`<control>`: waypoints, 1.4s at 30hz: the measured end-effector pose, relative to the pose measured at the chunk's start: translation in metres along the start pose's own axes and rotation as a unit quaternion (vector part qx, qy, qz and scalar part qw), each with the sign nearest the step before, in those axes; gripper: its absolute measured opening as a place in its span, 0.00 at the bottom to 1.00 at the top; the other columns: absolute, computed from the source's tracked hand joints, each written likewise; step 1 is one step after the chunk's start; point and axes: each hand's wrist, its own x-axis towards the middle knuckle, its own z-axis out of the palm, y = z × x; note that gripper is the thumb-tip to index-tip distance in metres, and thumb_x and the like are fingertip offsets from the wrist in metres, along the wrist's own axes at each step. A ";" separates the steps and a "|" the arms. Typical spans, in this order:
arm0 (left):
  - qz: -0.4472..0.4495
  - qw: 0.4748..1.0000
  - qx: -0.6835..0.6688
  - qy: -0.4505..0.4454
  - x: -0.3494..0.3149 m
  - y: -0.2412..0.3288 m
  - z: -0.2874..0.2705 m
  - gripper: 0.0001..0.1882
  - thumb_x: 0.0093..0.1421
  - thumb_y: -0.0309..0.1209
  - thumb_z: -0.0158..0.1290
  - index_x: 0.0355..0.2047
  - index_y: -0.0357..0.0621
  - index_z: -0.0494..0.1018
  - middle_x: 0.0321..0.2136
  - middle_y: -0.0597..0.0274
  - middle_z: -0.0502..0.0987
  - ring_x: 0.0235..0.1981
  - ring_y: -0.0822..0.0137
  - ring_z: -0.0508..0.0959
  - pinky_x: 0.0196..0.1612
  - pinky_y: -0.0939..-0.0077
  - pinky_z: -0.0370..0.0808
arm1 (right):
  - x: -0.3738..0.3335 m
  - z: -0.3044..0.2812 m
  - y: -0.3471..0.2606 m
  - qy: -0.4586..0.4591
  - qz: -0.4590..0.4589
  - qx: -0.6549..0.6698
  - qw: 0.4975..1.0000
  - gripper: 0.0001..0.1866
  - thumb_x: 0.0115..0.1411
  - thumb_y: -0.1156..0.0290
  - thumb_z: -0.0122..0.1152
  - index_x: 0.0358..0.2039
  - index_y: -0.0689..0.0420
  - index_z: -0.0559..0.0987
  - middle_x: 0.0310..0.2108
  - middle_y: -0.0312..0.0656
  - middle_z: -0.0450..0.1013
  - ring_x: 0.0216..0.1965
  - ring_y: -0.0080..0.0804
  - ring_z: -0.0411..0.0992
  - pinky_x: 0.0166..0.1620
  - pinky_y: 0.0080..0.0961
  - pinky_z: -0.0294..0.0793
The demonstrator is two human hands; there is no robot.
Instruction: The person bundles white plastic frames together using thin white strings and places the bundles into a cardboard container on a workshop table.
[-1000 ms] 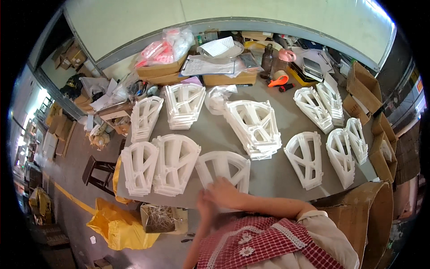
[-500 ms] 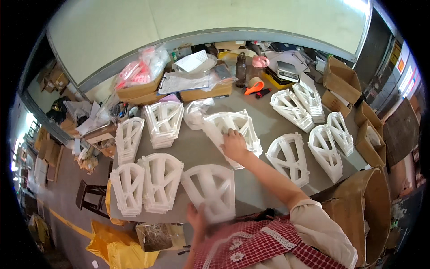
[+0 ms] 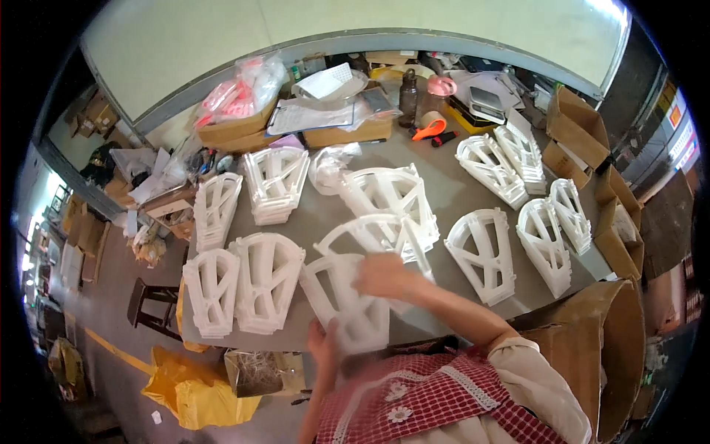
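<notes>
Head view: grey tabletop [image 3: 318, 211] bearing white plastic fan-shaped openwork frames [image 3: 270, 285]. Right hand [image 3: 386, 275]: closed on one such frame [image 3: 418, 251], before the central stack [image 3: 392, 189]. Left hand [image 3: 323, 345]: at the nearest frame's [image 3: 344, 285] lower-left edge; grip cannot be told. Room: pale-green wall panel [image 3: 355, 29] behind; dark stool [image 3: 136, 300], grey floor [image 3: 103, 296], left.

The right grip [image 3: 387, 275] drew back from the central stack [image 3: 422, 203] toward the person, bringing a white fan-shaped frame [image 3: 414, 250], which came between that stack and the nearest frame [image 3: 361, 339].
</notes>
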 end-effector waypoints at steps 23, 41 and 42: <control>-0.006 0.996 0.084 0.036 0.013 -0.018 -0.006 0.29 0.53 0.33 0.64 0.51 0.31 0.67 0.40 0.53 0.78 0.38 0.65 0.77 0.43 0.72 0.73 | 0.078 0.013 0.050 0.397 0.047 -0.207 0.893 0.12 0.56 0.65 0.58 0.38 0.55 0.78 0.34 0.47 0.72 0.37 0.45 0.75 0.39 0.39 0.76; 0.023 0.998 -0.056 -0.025 0.001 -0.002 0.002 0.26 0.58 0.28 0.60 0.53 0.28 0.64 0.45 0.49 0.75 0.42 0.62 0.75 0.47 0.69 0.72 | -0.133 -0.021 0.218 0.512 0.250 0.194 0.799 0.12 0.52 0.76 0.57 0.39 0.60 0.77 0.31 0.46 0.75 0.31 0.41 0.75 0.36 0.31 0.73; 0.016 0.998 -0.056 -0.026 0.001 -0.002 0.002 0.26 0.58 0.29 0.59 0.53 0.28 0.64 0.45 0.49 0.75 0.43 0.61 0.75 0.47 0.69 0.72 | -0.149 -0.009 0.230 0.492 0.276 0.247 0.788 0.11 0.50 0.75 0.58 0.36 0.61 0.78 0.29 0.44 0.75 0.31 0.37 0.74 0.37 0.28 0.73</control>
